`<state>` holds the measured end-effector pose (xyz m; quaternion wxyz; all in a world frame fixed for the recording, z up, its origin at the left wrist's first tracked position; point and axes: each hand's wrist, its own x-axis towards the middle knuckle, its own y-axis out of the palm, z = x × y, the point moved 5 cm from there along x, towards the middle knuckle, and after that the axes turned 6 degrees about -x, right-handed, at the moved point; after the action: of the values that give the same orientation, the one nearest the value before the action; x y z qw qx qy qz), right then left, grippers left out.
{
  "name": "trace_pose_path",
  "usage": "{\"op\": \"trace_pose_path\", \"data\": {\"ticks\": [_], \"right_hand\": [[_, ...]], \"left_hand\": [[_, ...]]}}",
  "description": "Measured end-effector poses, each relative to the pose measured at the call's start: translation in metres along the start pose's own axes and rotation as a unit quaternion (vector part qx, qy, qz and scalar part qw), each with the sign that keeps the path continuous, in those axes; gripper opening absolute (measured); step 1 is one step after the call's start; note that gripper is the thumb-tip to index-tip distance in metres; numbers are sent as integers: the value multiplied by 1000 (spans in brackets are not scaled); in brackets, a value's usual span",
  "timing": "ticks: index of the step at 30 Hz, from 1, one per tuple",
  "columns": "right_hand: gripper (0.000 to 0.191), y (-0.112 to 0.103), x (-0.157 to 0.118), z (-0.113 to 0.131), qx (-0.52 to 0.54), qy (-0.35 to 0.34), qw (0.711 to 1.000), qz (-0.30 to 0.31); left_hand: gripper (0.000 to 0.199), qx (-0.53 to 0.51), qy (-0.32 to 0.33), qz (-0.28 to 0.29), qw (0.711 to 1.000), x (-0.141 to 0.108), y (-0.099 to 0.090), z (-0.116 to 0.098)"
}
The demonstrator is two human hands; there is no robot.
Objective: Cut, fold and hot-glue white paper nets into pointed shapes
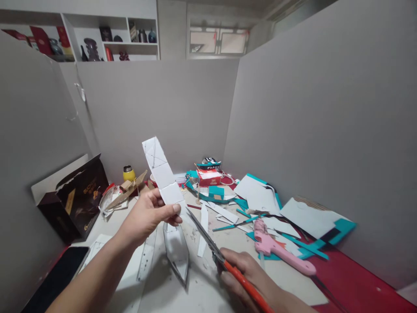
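My left hand (152,215) pinches a long white strip of card (164,176) between thumb and fingers. The strip has crease lines and pencil marks, and it is held up at a slant. In my right hand (249,278) is a pair of scissors (215,250) with red handles. Their tips point at the lower end of the strip; whether the blades touch it I cannot tell. Below the strip a small white card boat (177,250) with a pointed front lies on the table, its far end partly hidden by my left hand.
A pink glue gun (282,252) lies at the right among white and teal card scraps (260,198). Further back are a teal boat model (215,193) and a red box (208,177). At left are a dark carton (78,200), a yellow jar (129,174) and a black phone-like slab (57,278).
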<state>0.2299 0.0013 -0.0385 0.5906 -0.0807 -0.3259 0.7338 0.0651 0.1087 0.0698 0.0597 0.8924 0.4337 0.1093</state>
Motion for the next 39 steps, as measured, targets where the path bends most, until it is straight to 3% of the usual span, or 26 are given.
{"op": "trace_pose_path", "data": {"ticks": [17, 39], "right_hand": [[40, -1, -1, 9, 14, -22, 1000, -5], [32, 1, -4, 1, 36, 40, 998, -16]], "left_hand": [[24, 5, 0, 7, 1000, -2, 2, -2], [22, 39, -1, 17, 999, 2, 2, 4]]}}
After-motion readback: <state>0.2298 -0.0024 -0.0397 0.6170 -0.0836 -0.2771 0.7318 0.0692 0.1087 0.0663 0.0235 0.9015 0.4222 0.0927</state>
